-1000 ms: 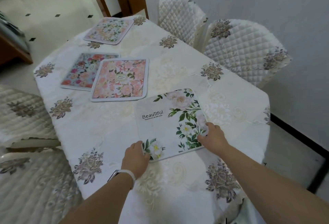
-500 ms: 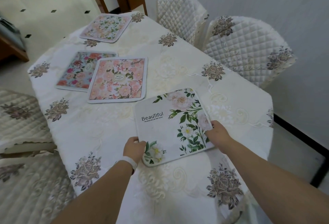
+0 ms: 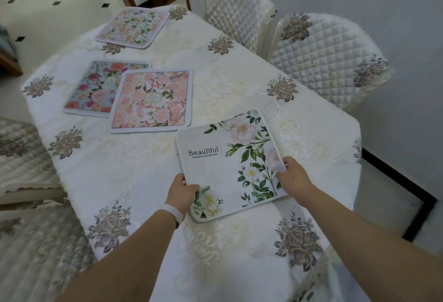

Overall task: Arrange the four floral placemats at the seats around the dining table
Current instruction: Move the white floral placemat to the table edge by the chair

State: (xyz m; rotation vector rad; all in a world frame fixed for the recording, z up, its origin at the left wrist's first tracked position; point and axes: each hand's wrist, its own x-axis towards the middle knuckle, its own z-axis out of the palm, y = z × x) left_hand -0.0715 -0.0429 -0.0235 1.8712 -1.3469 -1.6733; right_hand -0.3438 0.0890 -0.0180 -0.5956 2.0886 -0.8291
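Head view: we hold the white "Beautiful" placemat (image 3: 230, 165) by its near edge with both hands. Our left hand (image 3: 181, 192) pinches the near left corner, thumb on top and fingers tucked under, a white wristband (image 3: 174, 213) just behind it. Our right hand (image 3: 291, 178) grips the right edge, fingers closed on the mat. The mat sits near our end of the dining table (image 3: 148, 177), turned slightly askew on the cream embroidered tablecloth; whether it lies flat or is lifted a little, we cannot tell.

Further along the table we see the pink rose placemat (image 3: 153, 101) just beyond the white one, overlapping the right edge of the blue floral placemat (image 3: 96, 88). The pale floral placemat (image 3: 133, 27) lies at the far end, apart from the others. Two quilted chair covers (image 3: 328, 59) stand at the table's right side, and another chair (image 3: 21, 158) is at the left.
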